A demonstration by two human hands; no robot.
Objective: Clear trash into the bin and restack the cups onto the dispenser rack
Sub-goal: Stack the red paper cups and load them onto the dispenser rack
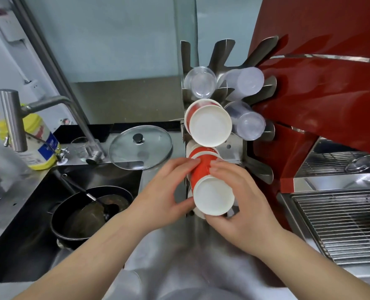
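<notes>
the red paper cup stack (210, 187) is gripped by left hand (169, 191) and right hand (240, 204) at the dispenser rack (260, 169); if tilted, it could be jammed against the rack's prongs or dropped.

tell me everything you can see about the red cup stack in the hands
The red cup stack is nested paper cups, red walls with a white band near the base, and a round white bottom facing the camera. It lies tilted, at the lowest left slot of the steel rack. The left hand grips its left side, the right hand its right side and underside. Its far end is hidden among more red cups behind.
</notes>
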